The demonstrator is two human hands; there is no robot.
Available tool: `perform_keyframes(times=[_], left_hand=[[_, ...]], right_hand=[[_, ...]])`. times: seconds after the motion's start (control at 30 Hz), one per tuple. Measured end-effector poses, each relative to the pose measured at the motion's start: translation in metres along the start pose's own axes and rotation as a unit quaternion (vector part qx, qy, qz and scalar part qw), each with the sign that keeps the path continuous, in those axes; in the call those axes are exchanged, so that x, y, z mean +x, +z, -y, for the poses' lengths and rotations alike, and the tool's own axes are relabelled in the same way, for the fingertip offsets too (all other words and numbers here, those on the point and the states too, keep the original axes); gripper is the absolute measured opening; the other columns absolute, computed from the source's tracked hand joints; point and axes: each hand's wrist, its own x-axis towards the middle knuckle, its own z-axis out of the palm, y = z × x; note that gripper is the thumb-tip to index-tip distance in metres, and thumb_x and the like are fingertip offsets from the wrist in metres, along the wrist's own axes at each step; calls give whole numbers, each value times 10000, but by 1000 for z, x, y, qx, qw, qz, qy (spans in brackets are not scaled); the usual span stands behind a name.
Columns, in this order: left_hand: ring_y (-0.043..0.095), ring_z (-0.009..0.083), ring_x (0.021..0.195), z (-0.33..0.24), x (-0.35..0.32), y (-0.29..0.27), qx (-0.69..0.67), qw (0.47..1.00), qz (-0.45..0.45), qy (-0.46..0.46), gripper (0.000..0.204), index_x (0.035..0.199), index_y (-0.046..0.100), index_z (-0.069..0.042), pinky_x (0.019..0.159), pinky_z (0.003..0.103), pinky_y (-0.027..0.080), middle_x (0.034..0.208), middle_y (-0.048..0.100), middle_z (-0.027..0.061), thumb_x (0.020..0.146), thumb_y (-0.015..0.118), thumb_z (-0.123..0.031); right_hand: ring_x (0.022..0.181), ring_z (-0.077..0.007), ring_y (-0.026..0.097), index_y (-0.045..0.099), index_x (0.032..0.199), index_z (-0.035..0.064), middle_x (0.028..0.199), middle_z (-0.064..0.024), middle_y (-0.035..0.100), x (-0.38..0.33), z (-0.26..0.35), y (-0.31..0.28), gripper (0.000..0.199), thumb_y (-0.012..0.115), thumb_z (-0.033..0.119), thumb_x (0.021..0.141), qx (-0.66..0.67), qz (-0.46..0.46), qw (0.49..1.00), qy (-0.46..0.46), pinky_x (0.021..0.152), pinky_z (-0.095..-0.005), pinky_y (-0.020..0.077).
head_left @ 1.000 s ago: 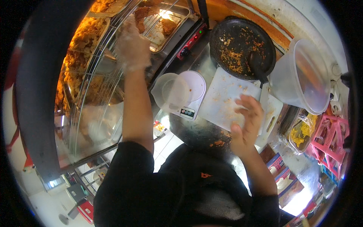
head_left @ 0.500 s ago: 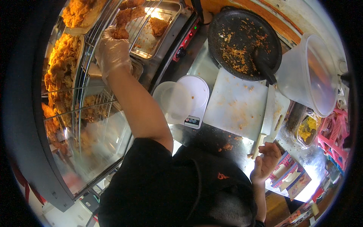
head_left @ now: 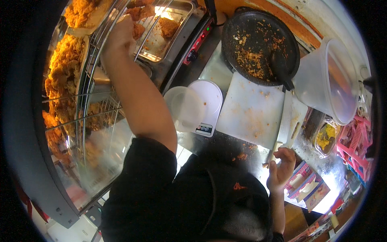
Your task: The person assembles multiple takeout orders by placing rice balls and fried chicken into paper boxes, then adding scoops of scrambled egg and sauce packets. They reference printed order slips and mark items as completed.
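Note:
My left hand (head_left: 120,40), in a clear plastic glove, reaches into the glass-sided food display at the upper left. Its fingers are blurred and partly hidden beside a piece of breaded fried chicken (head_left: 138,30), so their hold cannot be made out. Another breaded piece (head_left: 169,27) lies on the metal tray (head_left: 186,19) under a warm light. My bare right hand (head_left: 282,167) hovers at the lower right, fingers loosely bent and thumb apart, with nothing in it. It is nearest the pale handle of a large knife (head_left: 286,117) and some printed cartons (head_left: 308,185).
A white cutting board (head_left: 252,111) with crumbs lies mid-counter. Left of it are a kitchen scale (head_left: 211,99) and a translucent round tub (head_left: 182,109). Behind stands a black pan (head_left: 258,24) with crumbs, beside a large clear bucket (head_left: 314,76). Metal racks (head_left: 86,76) and fried food fill the display.
My left hand has moved slightly up and farther into the display, its forearm shifting left. My right hand has risen a little, staying loosely bent.

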Motion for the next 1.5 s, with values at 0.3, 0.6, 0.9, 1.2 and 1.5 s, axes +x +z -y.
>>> perform_keyframes(times=[0.3, 0.6, 0.9, 1.2, 1.5], left_hand=[[610, 333, 1262, -3, 23, 6, -2, 1000, -1, -7, 634, 1379, 607, -45, 1083, 433, 471, 1398, 602, 216, 861, 791, -360], [617, 332, 1240, 1, 10, -2, -57, 996, -8, -64, 612, 1363, 613, -38, 1072, 426, 475, 1372, 613, 226, 871, 781, -361], [624, 330, 1219, -5, -19, -17, -155, 971, -36, -177, 590, 1347, 619, -31, 1060, 420, 479, 1346, 623, 237, 882, 770, -362], [631, 329, 1197, -8, -40, -26, -230, 935, -67, -262, 571, 1332, 623, -25, 1047, 415, 483, 1321, 633, 246, 891, 761, -359], [635, 334, 1176, -2, -29, -19, -179, 967, -65, -171, 569, 1334, 610, -20, 1029, 417, 492, 1299, 638, 244, 885, 759, -336]], right_hand=[[975, -255, 569, 574, 1136, -11, 1058, -153, 588, 11, 11, -5, 326, 622, -47, 815, -37, 25, 998, -44, 924, -368, 452], [986, -306, 625, 610, 1072, 0, 1072, -192, 632, 16, 12, -11, 273, 635, -55, 806, -83, 42, 993, -68, 889, -389, 481], [978, -316, 637, 620, 1050, 9, 1078, -195, 641, 20, 12, -13, 269, 653, -53, 790, -113, 49, 990, -68, 880, -390, 487], [967, -320, 640, 633, 1004, 2, 1050, -188, 651, 19, 12, -14, 208, 670, -23, 801, -112, 41, 991, -53, 877, -396, 491], [1016, -312, 621, 634, 1016, -11, 1054, -184, 640, 4, 20, -24, 230, 679, -25, 791, -116, 33, 991, -59, 908, -383, 477]])
